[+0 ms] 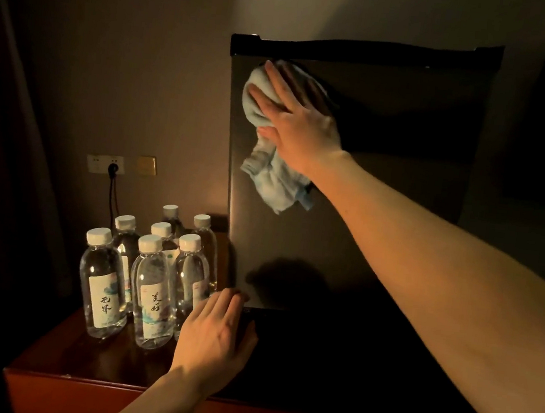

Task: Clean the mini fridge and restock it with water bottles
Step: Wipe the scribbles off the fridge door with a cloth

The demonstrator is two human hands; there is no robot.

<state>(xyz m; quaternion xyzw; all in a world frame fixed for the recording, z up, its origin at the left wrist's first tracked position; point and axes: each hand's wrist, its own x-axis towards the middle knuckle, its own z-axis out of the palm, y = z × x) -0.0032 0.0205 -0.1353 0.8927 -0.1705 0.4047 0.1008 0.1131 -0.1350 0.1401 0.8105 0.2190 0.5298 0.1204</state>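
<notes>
I cannot see the cloth (269, 175) under my right hand (300, 117); rear bottles (170, 217) are partly hidden.

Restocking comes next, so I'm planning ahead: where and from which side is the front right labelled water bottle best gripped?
Probably round the clear body just above the label of the front right bottle, coming from the front. It stands upright at the front of the cluster on the wooden table, with other bottles close behind and at both sides, so only the front is open. The left hand is nearest.
</notes>
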